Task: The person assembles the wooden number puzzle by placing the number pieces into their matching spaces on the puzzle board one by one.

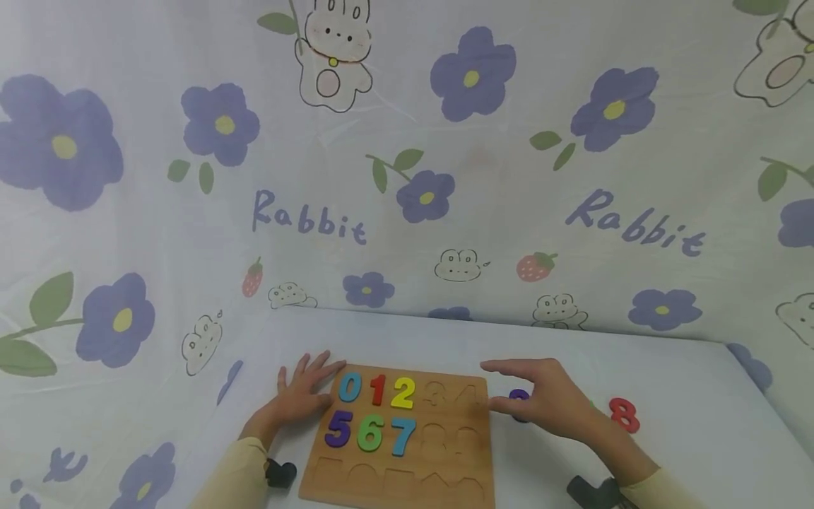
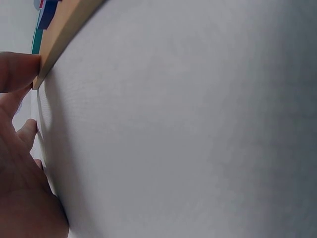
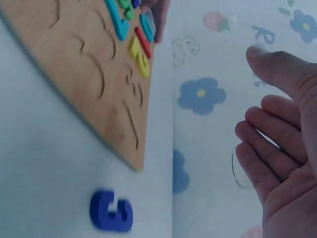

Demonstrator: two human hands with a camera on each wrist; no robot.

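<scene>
A wooden number board (image 1: 439,416) lies on the table. Blue 0 (image 1: 350,387), red 1 (image 1: 378,389) and yellow 2 (image 1: 403,393) sit in its top row; purple 5 (image 1: 338,429), green 6 (image 1: 371,433) and blue 7 (image 1: 403,436) sit below. My left hand (image 1: 301,396) rests at the board's left edge, fingers spread, thumb and forefinger touching it. By the right edge hovers my right hand (image 1: 556,401), thumb and forefinger apart, holding nothing. A purple 3 (image 3: 101,215) lies on the table beside the board, partly hidden behind that hand in the head view.
Right of my right wrist lies a red 8 (image 1: 624,415). A sliver of a green piece (image 1: 592,405) shows behind the wrist. The white table (image 1: 687,396) ends at a curtain (image 1: 407,127) printed with flowers and rabbits. Outlined recesses fill the board's right and lower parts.
</scene>
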